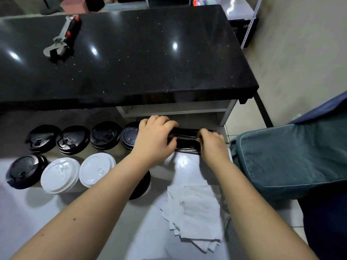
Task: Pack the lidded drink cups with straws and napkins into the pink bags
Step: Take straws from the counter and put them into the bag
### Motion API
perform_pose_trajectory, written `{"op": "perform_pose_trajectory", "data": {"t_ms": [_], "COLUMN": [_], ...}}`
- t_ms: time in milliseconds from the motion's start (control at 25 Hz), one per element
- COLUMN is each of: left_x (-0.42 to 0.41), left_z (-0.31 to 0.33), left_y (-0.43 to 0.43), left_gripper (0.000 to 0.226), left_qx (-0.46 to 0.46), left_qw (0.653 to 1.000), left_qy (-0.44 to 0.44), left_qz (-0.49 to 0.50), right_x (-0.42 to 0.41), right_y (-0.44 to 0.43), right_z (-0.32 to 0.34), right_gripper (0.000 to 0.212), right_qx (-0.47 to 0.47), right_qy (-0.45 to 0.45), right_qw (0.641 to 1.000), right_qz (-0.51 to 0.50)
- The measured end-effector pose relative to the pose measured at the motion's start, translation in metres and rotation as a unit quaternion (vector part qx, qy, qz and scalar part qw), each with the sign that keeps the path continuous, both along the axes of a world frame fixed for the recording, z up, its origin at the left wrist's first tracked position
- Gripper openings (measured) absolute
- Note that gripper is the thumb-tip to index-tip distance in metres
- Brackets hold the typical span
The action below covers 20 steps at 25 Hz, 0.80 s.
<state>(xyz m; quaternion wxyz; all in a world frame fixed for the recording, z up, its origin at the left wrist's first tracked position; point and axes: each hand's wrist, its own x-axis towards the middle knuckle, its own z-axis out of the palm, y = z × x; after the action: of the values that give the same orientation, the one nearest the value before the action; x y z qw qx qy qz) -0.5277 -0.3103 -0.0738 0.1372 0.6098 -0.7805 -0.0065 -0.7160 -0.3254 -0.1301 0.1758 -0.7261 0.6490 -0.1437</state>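
Several lidded cups stand in two rows on a low white shelf [22, 212]: black lids [73, 139] in the back row, two white lids [60, 177] in the front row. A black pack wrapped in clear film, probably straws [187, 137], lies at the shelf's back right. My left hand [154, 137] grips its left end and my right hand [212, 145] pinches its right end. A loose stack of white napkins [195, 212] lies in front of my hands. No pink bag is in view.
A black speckled countertop [131, 53] overhangs the shelf, with a metal and black tool [63, 36] lying at its far left. A pink box [73, 4] sits behind it. A blue-green cushioned seat [293, 156] stands close on the right.
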Motion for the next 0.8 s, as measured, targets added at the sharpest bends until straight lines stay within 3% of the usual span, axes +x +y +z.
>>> {"op": "perform_pose_trajectory", "data": {"t_ms": [200, 400, 600, 800], "left_x": [0.006, 0.016, 0.068, 0.151], "left_z": [0.007, 0.024, 0.064, 0.102], "left_y": [-0.002, 0.011, 0.049, 0.096], "left_gripper": [0.041, 0.039, 0.039, 0.039], "left_qx": [-0.010, -0.042, -0.123, -0.158], "left_qw": [1.000, 0.999, 0.988, 0.976], "left_qy": [0.021, 0.033, 0.056, 0.016], "left_qz": [0.004, 0.009, 0.078, 0.151], "right_x": [-0.017, -0.014, 0.028, 0.128], "right_y": [-0.012, -0.003, 0.018, 0.031], "right_z": [0.007, 0.039, 0.099, 0.142], "right_gripper": [0.019, 0.011, 0.007, 0.007], "right_qx": [0.083, 0.097, 0.123, 0.084], "right_qy": [-0.087, -0.162, -0.259, -0.221], "right_qw": [0.993, 0.982, 0.954, 0.950], "right_qz": [-0.012, -0.024, 0.082, 0.205]}}
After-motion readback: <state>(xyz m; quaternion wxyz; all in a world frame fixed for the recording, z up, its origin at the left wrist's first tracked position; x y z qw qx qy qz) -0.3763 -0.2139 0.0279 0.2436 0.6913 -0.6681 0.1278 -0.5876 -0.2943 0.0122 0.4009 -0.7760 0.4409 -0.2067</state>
